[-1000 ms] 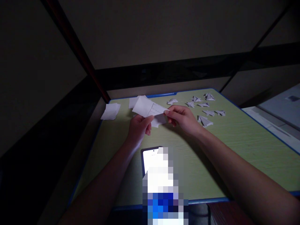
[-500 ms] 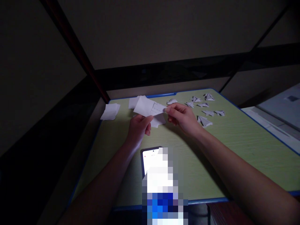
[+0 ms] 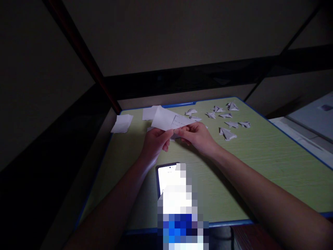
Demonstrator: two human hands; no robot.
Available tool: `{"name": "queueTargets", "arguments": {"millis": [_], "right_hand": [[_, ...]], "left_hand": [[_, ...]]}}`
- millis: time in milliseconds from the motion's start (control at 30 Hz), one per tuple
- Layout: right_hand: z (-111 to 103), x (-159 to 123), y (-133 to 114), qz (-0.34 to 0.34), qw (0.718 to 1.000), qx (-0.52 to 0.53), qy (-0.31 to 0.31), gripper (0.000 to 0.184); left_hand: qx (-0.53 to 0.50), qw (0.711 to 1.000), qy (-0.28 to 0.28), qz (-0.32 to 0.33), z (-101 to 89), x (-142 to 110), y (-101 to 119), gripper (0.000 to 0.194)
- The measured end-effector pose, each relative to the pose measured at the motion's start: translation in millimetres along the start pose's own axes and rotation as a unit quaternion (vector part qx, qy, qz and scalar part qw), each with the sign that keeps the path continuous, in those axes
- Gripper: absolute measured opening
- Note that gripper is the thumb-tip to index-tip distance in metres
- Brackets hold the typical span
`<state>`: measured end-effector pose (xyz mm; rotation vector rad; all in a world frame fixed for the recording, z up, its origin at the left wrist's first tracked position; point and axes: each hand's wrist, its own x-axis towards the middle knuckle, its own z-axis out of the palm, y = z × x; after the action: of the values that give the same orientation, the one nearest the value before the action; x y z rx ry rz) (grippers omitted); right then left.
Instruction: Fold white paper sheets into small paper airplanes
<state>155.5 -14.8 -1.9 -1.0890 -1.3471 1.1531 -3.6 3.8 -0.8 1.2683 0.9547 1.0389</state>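
A partly folded sheet of white paper [image 3: 164,118] is held up above the table, its folded part with faint writing tapering to a point at the right. My left hand [image 3: 155,141] pinches its lower edge between thumb and fingers. Close beside it, my right hand [image 3: 195,136] is closed on the same lower edge, thumb on top, the two thumb tips nearly touching. Under and behind the held sheet lie more loose white papers [image 3: 149,114], partly hidden by it and by my hands.
Several small folded paper shapes [image 3: 227,133] lie at the back right of the green table [image 3: 260,166]. A stack of white paper [image 3: 121,124] sits at the back left. A lit phone [image 3: 166,177] lies in front of my hands, partly pixelated. Walls stand behind and left.
My right hand has slid left along the paper's lower edge, from its pointed right end to beside my left thumb. The paper has shifted slightly right.
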Motion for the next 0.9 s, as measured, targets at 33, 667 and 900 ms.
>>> {"name": "queueTargets", "arguments": {"millis": [33, 667, 900], "right_hand": [[0.0, 0.2, 0.1, 0.002, 1.0, -0.002, 0.003, 0.045], [-3.6, 1.9, -0.1, 0.021, 0.998, 0.055, 0.029, 0.032], [-3.2, 1.4, -0.1, 0.02, 0.997, 0.071, 0.03, 0.029]], "left_hand": [[0.008, 1.0, -0.003, 0.0, 0.1, 0.0, -0.1, 0.039], [-0.005, 1.0, 0.014, 0.015, 2.5, -1.2, 0.5, 0.03], [0.011, 1.0, 0.019, 0.016, 2.3, -0.5, 0.3, 0.035]]}}
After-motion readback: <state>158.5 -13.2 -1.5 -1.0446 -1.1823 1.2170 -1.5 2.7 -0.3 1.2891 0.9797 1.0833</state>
